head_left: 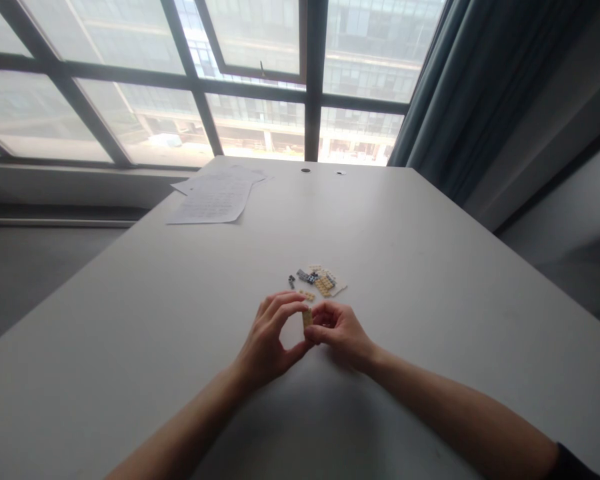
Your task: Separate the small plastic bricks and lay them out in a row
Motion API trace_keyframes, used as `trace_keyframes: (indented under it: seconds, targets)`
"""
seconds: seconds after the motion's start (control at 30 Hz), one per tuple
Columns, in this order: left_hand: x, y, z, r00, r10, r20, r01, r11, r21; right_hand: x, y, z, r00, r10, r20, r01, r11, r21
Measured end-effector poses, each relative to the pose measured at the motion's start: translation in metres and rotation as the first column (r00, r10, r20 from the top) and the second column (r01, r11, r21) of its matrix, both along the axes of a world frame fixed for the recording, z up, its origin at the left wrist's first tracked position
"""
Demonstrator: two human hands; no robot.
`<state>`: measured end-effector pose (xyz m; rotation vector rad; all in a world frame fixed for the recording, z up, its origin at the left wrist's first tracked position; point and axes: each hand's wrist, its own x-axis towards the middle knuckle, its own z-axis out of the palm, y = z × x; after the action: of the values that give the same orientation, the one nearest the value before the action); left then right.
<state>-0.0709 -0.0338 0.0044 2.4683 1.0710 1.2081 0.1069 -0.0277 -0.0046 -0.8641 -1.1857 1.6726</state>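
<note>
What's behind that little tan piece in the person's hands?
Beyond the tan piece, held by the left hand and right hand, a cluster of small building pieces lies on the white table. Anything directly behind the piece is hidden by it and the hands.

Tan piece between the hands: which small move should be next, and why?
Perhaps press the tan piece gently with the right hand, because its thumb lies against the piece while the left hand seems to brace top and bottom.
</note>
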Motion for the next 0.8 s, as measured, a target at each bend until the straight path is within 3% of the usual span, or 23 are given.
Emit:
trace_keyframes:
  seconds: [0.3, 0.8]
  targets:
    - [-0.0049, 0.0066, -0.0009, 0.999, 0.036, 0.010, -0.037, 0.998, 0.044, 0.0076, 0.0028, -0.0023, 0.999, 0.038, 0.016, -0.040, 0.985, 0.170]
    - [-0.0042, 0.0069, -0.0017, 0.996, 0.088, -0.017, -0.087, 0.995, 0.052, 0.0084, 0.0043, -0.0063, 0.992, -0.004, 0.128, -0.030, 0.964, 0.263]
